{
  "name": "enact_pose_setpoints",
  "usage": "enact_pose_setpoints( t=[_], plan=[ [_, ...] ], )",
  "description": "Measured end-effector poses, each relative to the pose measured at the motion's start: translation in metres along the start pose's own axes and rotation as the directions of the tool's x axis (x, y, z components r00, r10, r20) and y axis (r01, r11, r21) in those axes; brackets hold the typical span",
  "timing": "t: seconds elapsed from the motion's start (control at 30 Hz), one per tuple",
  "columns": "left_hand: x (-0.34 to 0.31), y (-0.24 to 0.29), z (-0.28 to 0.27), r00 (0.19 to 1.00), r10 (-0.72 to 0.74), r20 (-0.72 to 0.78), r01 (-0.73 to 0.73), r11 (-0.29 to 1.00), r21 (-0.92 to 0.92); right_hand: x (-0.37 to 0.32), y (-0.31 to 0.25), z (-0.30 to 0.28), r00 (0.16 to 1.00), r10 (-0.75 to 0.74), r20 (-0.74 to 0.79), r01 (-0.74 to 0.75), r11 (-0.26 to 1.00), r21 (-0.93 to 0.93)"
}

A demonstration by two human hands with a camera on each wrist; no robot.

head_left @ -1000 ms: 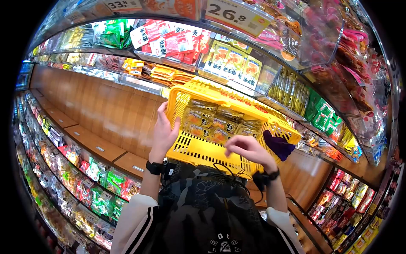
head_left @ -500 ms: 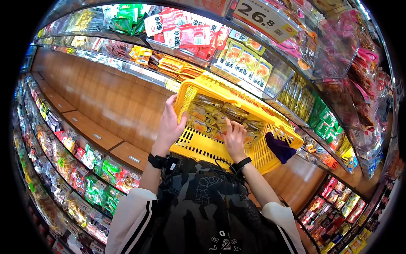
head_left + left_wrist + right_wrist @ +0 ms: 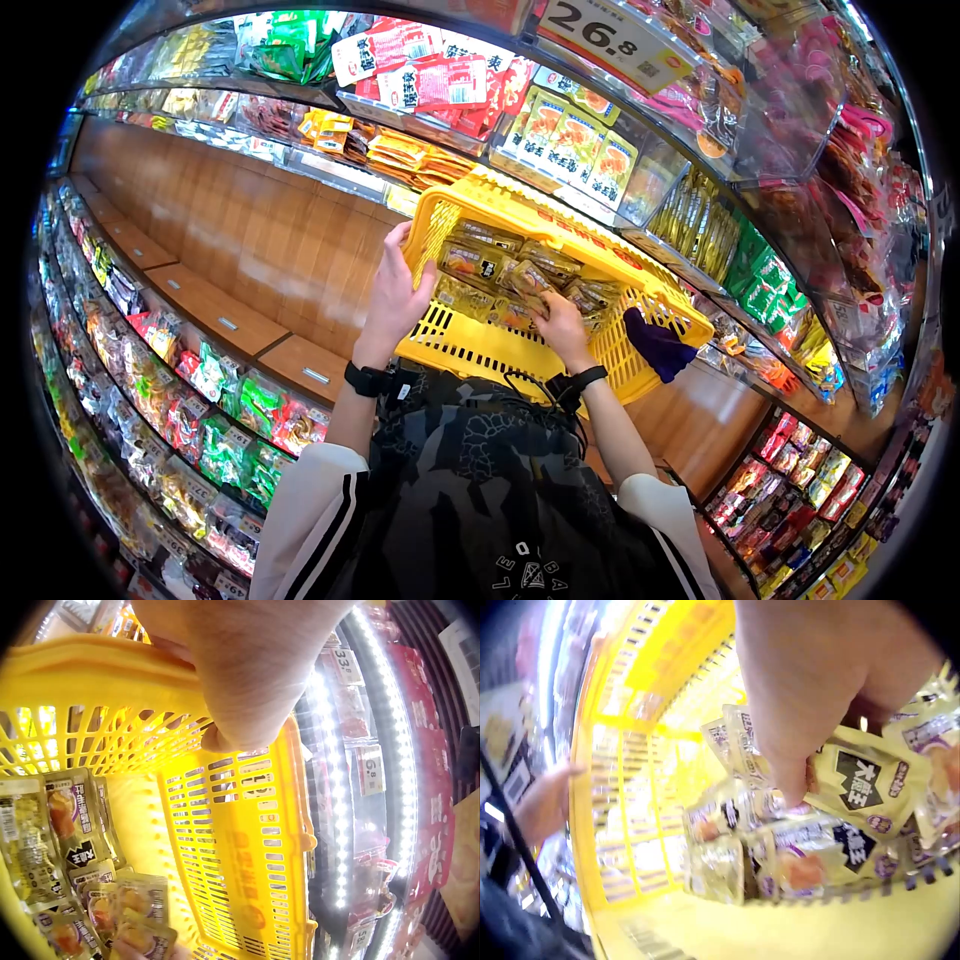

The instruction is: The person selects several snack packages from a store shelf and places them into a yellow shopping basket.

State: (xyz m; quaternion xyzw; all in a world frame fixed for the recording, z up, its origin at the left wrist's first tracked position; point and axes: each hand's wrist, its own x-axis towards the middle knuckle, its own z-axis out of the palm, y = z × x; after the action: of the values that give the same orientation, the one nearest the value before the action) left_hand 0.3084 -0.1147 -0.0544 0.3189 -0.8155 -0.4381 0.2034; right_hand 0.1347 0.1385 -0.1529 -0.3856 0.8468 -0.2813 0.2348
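Note:
A yellow slotted shopping basket (image 3: 525, 360) is held in front of the body, its left end in the left hand (image 3: 395, 305). In the left wrist view that hand wraps over the rim, with the thumb (image 3: 217, 739) on the inner side of the wall. Inside lie several gold snack packets (image 3: 465, 262) in rows. The right hand (image 3: 563, 330) reaches among them and pinches one gold snack packet (image 3: 870, 780) by its edge, tilted over the others. Part of its grip is hidden behind the hand in the right wrist view.
Shelves of bagged snacks rise behind the basket, with red-and-white packets (image 3: 440, 85) and a price sign (image 3: 610, 40). A dark purple cloth (image 3: 658, 345) hangs at the basket's right end. Lower left are more racks (image 3: 215, 440), beside wooden drawers (image 3: 220, 315).
From above the near side of the basket, the right hand has moved in among the packets and now pinches one, which has tilted up. The left hand stays on the basket's end.

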Motion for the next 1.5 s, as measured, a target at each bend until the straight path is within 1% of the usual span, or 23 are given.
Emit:
enact_pose_setpoints(
  t=[0.07,0.13,0.2,0.23,0.27,0.33,0.37,0.4,0.43,0.47,0.6,0.67,0.73,0.8,0.87,0.93,0.97,1.07,1.13,1.2,1.27,1.43,1.5],
  plan=[
    [0.000,0.001,-0.002,0.999,-0.030,0.026,0.030,1.000,-0.007,0.009,-0.022,-0.033,0.964,0.189,0.185,-0.229,0.948,0.221],
    [-0.001,0.008,-0.004,0.997,-0.058,0.058,0.059,0.998,-0.014,0.006,-0.029,-0.050,0.948,0.242,0.204,-0.278,0.946,0.166],
    [-0.001,0.023,-0.007,0.983,0.182,-0.022,-0.163,0.923,0.348,0.000,-0.036,-0.066,0.867,0.238,0.437,-0.426,0.810,0.403],
    [-0.001,0.040,-0.011,0.978,0.206,-0.037,-0.171,0.887,0.428,-0.004,-0.048,-0.075,0.891,0.145,0.429,-0.400,0.697,0.595],
    [0.001,0.052,-0.013,0.976,0.218,-0.029,-0.186,0.887,0.424,-0.008,-0.063,-0.092,0.838,0.162,0.522,-0.496,0.625,0.603],
    [0.003,0.070,-0.013,0.931,0.364,0.004,-0.358,0.914,0.191,-0.014,-0.078,-0.104,0.803,0.075,0.591,-0.552,0.465,0.692],
    [0.004,0.076,-0.011,0.924,0.364,0.116,-0.370,0.929,0.031,-0.017,-0.078,-0.103,0.813,0.064,0.579,-0.533,0.483,0.695],
    [0.005,0.080,-0.003,0.922,0.368,0.121,-0.373,0.927,0.026,-0.020,-0.080,-0.099,0.843,0.032,0.536,-0.471,0.527,0.708],
    [0.004,0.085,0.007,0.932,0.206,0.298,-0.087,0.926,-0.367,-0.021,-0.084,-0.100,0.823,0.018,0.568,-0.513,0.455,0.728],
    [0.002,0.088,0.017,0.853,0.117,0.509,0.274,0.730,-0.627,-0.022,-0.090,-0.101,0.801,-0.002,0.598,-0.553,0.381,0.742],
    [-0.009,0.077,0.048,0.851,0.190,0.489,0.248,0.676,-0.694,-0.018,-0.097,-0.092,0.818,-0.027,0.575,-0.520,0.396,0.757],
    [-0.014,0.076,0.052,0.723,0.125,0.679,0.556,0.479,-0.680,-0.020,-0.098,-0.084,0.793,-0.112,0.599,-0.499,0.445,0.744],
    [-0.013,0.076,0.055,0.719,0.223,0.659,0.522,0.454,-0.722,-0.023,-0.104,-0.079,0.790,-0.147,0.595,-0.486,0.441,0.754],
    [-0.013,0.079,0.054,0.686,0.214,0.696,0.633,0.296,-0.715,-0.025,-0.110,-0.079,0.772,-0.177,0.610,-0.567,0.241,0.788],
    [-0.013,0.071,0.060,0.660,0.240,0.712,0.636,0.326,-0.699,-0.029,-0.107,-0.075,0.741,-0.175,0.648,-0.617,0.202,0.760],
    [-0.013,0.066,0.064,0.630,0.267,0.729,0.639,0.355,-0.683,-0.030,-0.101,-0.062,0.762,-0.115,0.637,-0.584,0.302,0.754],
    [-0.013,0.065,0.065,0.584,0.310,0.750,0.640,0.393,-0.661,-0.029,-0.105,-0.069,0.694,-0.150,0.704,-0.678,0.194,0.709],
    [-0.015,0.069,0.057,0.519,0.270,0.811,0.625,0.528,-0.575,-0.034,-0.112,-0.065,0.757,-0.007,0.654,-0.647,0.137,0.750],
    [-0.017,0.064,0.054,0.422,0.241,0.874,0.679,0.554,-0.481,-0.042,-0.104,-0.054,0.784,-0.019,0.620,-0.608,0.174,0.774],
    [-0.019,0.062,0.053,0.391,0.301,0.870,0.695,0.522,-0.493,-0.050,-0.093,-0.043,0.741,-0.072,0.668,-0.588,0.412,0.696],
    [-0.023,0.060,0.052,0.314,0.344,0.885,0.696,0.550,-0.461,-0.054,-0.099,-0.052,0.714,-0.078,0.696,-0.613,0.409,0.675],
    [-0.027,0.056,0.055,0.313,0.390,0.866,0.661,0.565,-0.494,-0.058,-0.112,-0.066,0.750,-0.110,0.652,-0.555,0.432,0.711],
    [-0.027,0.046,0.059,0.415,0.313,0.855,0.584,0.629,-0.513,-0.056,-0.111,-0.061,0.773,-0.097,0.626,-0.536,0.428,0.728]
  ],
)
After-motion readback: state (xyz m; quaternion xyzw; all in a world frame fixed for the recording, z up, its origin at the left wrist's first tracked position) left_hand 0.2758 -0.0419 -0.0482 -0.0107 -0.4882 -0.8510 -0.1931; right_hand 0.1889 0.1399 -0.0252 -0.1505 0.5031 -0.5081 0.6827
